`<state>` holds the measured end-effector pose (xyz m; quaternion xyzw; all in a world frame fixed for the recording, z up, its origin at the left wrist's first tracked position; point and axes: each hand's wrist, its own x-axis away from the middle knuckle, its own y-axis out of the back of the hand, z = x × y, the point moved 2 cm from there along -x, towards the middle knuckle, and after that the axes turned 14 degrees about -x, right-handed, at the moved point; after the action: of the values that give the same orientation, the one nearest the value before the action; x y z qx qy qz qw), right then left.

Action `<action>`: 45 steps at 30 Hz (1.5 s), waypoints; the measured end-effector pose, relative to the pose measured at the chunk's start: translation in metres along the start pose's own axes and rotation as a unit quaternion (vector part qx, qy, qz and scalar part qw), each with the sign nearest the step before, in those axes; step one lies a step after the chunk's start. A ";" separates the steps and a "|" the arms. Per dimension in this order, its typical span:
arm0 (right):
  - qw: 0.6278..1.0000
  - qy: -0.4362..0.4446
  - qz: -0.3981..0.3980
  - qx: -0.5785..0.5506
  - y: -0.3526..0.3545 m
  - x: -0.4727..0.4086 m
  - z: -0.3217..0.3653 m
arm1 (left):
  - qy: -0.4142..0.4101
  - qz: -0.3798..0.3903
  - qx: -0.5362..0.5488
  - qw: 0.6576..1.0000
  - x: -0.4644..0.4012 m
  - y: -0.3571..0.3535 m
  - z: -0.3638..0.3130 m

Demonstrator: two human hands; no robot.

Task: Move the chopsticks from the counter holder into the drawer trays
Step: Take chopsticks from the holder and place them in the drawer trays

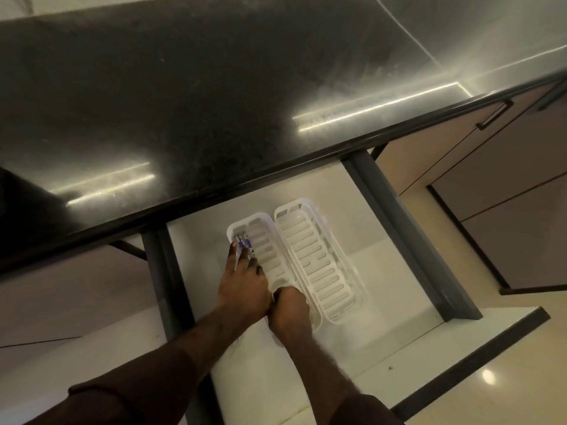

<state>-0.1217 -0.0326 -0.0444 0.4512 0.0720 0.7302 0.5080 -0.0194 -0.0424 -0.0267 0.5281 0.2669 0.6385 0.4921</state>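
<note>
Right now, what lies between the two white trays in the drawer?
Nothing: in the head view the left tray and right tray lie side by side, rims apparently touching.

No readable text, brand, number or sign anywhere, blue and white printed pattern on the chopsticks [244,242] in the left tray [260,220] (too blurred to tell letters from decoration), nothing legible beside that tray
</note>
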 end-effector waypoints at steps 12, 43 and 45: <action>0.996 0.071 0.012 0.059 0.012 0.009 0.007 | -0.026 0.001 -0.024 0.999 0.001 0.008 0.006; 0.819 0.544 -0.165 -0.078 0.144 0.295 0.293 | 0.164 -0.501 0.227 0.819 0.296 0.248 0.218; 0.816 0.554 -0.147 -0.080 0.126 0.302 0.312 | 0.180 -0.500 0.231 0.815 0.309 0.236 0.239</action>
<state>-0.0019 0.0413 0.3859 -0.0875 0.3478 0.7767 0.5179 0.1361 0.1076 0.3755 0.2961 0.7176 0.3078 0.5500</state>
